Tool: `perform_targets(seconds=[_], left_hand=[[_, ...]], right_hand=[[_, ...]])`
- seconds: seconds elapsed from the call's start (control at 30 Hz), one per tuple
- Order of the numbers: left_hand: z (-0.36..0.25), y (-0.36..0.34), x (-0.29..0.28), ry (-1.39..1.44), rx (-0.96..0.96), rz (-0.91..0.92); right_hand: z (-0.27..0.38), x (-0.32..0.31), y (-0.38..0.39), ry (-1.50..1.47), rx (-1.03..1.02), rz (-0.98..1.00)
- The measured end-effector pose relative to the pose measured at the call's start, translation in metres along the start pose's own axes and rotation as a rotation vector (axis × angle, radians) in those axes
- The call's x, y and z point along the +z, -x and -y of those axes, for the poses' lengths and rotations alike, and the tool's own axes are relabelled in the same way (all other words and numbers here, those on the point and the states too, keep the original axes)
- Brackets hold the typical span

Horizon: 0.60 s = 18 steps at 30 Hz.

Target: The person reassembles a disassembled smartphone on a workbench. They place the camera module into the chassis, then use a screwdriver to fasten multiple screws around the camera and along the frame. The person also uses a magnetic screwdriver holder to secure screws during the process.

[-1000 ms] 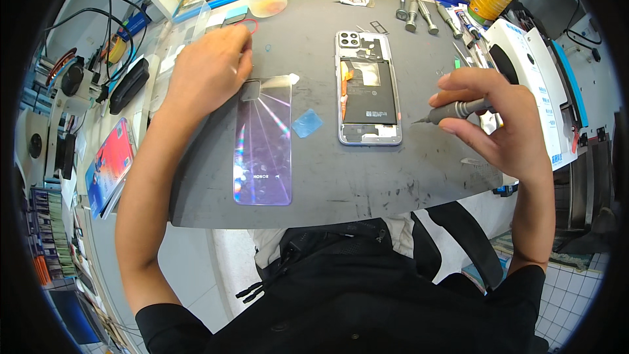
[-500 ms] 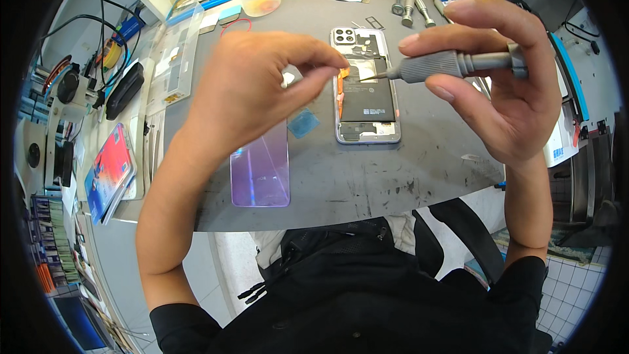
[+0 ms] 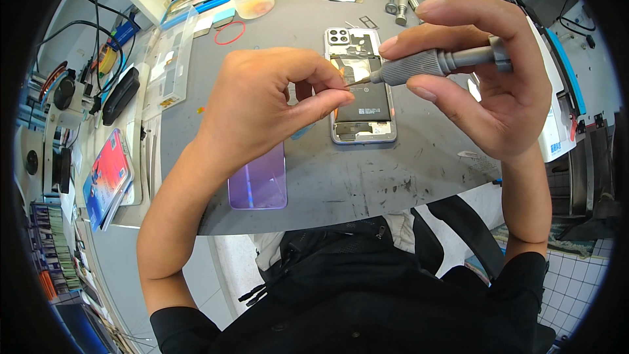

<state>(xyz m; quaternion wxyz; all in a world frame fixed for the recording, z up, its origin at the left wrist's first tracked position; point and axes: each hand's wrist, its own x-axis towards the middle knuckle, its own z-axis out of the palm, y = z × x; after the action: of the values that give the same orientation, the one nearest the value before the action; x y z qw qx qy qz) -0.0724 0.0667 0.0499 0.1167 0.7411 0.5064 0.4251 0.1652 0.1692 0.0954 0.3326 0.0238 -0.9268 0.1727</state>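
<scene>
A smartphone [image 3: 362, 132] lies on the grey mat with its back off, baring a black battery [image 3: 367, 108] and inner parts. Above it, my right hand [image 3: 514, 101] holds a grey precision screwdriver [image 3: 413, 67] almost level, its thin tip pointing left. My left hand [image 3: 259, 95] is closed in a pinch right at that tip; whatever sits between the fingertips is too small to make out. Its fingers cover part of the phone's left edge, where a bit of orange shows. Below my left hand rests a purple back cover [image 3: 257, 182].
Several screwdrivers [image 3: 401, 10] stand at the mat's far side near a small metal frame [image 3: 369, 22]. At the back left are a clear round tub [image 3: 252, 0], a red rubber band [image 3: 230, 33] and a clear plastic box [image 3: 173, 65]. Booklets [image 3: 108, 174] lie at left.
My left fingertips have come down and right to meet the screwdriver's tip, which was apart from them. The screwdriver has moved slightly left. The whole view has shifted a little.
</scene>
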Motion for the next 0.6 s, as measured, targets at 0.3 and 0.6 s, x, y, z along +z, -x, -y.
perform_targets(seconds=[0.3,0.6], left_hand=[[0.0,0.002,-0.003,-0.066,-0.001,0.052],[0.006,0.001,-0.007,-0.101,0.003,0.033]], right_hand=[[0.004,0.011,-0.001,0.027,0.032,0.016],[0.007,0.017,0.003,0.012,0.15,0.063]])
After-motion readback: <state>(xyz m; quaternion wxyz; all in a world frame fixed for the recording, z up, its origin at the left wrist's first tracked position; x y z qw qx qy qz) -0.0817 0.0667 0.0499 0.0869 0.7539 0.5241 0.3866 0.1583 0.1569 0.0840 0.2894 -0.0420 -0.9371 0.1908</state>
